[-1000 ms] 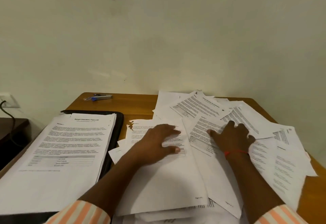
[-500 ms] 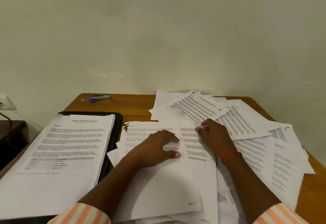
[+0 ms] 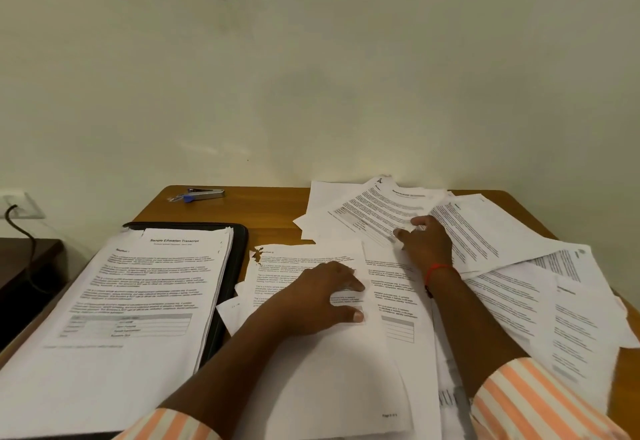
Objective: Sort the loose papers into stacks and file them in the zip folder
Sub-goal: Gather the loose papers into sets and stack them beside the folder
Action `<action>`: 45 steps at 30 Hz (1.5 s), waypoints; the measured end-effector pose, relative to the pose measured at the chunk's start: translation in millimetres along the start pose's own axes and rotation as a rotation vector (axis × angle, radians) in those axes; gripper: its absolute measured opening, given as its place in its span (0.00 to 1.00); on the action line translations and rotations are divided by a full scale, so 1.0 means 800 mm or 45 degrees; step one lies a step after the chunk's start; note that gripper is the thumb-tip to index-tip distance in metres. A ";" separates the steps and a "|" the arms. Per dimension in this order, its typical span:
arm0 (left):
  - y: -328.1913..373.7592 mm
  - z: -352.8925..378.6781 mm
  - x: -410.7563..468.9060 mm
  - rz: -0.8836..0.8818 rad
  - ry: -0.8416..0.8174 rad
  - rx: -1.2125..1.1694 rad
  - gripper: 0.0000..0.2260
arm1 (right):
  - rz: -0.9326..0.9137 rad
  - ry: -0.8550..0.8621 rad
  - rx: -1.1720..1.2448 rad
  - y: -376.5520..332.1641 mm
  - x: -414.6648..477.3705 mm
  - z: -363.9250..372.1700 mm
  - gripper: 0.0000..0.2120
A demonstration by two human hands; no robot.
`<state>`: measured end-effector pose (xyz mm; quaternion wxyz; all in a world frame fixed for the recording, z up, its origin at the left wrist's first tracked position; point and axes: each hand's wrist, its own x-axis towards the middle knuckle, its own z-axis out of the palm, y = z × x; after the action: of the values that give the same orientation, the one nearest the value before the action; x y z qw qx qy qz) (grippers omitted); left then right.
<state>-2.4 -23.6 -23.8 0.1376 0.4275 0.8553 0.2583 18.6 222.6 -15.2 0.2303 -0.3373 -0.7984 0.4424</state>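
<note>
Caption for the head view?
Left hand presses a sheet flat while the right hand touches loose papers, beside a stack on the black zip folder.

**Left hand [image 3: 322,297] flat, right hand [image 3: 427,242] reaching ahead**

The left hand lies palm down, fingers straight and close together, thumb spread to the side. The right hand is farther forward, palm down, fingertips bent downward; whether they pinch anything cannot be told.

Dim, warm indoor light; image soft throughout.
Far wall [image 3: 311,58] evenly lit with a yellow-green cast, no glare. White loose papers [image 3: 502,231] read grey, none blown out. Small print mostly illegible; striped sleeve [image 3: 540,401] at near right smeared. Near corners stretched by the wide lens; left edge goes almost black.
</note>
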 end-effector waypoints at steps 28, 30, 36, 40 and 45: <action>0.008 -0.078 -0.034 -0.281 0.669 -1.881 0.21 | -0.345 -0.498 0.501 -0.004 -0.069 -0.033 0.10; 0.010 -0.083 -0.037 -0.339 0.640 -1.829 0.17 | -0.381 -0.553 0.427 -0.001 -0.072 -0.034 0.10; -0.011 -0.078 -0.018 -0.545 0.727 -1.168 0.07 | -0.470 -0.363 0.398 0.001 -0.078 -0.033 0.06; -0.005 -0.075 -0.019 -0.516 0.731 -1.123 0.09 | -0.443 -0.129 0.218 0.004 -0.073 -0.035 0.05; -0.008 -0.071 -0.019 -0.505 0.724 -1.165 0.10 | -0.152 0.358 -0.651 0.020 -0.057 -0.057 0.15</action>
<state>-23.9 -57.3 20.1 0.1191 0.0696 0.7236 0.6763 84.7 219.7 -9.3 0.2718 -0.3949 -0.8626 0.1614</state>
